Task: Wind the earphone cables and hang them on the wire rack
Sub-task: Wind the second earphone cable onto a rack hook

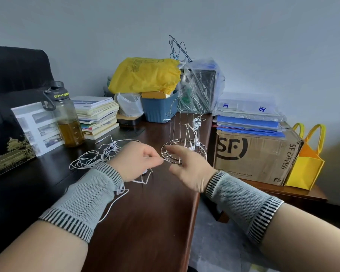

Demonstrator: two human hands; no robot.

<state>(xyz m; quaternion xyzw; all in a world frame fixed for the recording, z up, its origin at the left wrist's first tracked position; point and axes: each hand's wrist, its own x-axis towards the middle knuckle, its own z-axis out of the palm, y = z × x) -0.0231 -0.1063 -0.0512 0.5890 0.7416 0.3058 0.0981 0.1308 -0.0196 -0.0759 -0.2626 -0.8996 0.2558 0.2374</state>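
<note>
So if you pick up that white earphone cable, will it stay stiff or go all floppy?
Probably floppy: the earphone cable lies in loose, tangled loops on the desk. Likely light too, since the left hand pinches it with just fingertips.

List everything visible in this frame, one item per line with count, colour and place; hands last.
loose cables: white tangle, count unclear, on desk left of left hand
hung earphones: one white bundle, on rack
rack: one, silver wire, desk middle
bottle: one, dark lid, amber liquid, desk left
books: one stack, pale, behind bottle
yellow bag: one, atop blue bin
bin: one, blue, behind rack
clear bag: one, right of bin
box: one, brown cardboard, right of desk
folders: stack, blue, on box
tote: one, yellow, far right
desk: one, dark brown
left hand: pinches white cable
right hand: open, before rack
</note>
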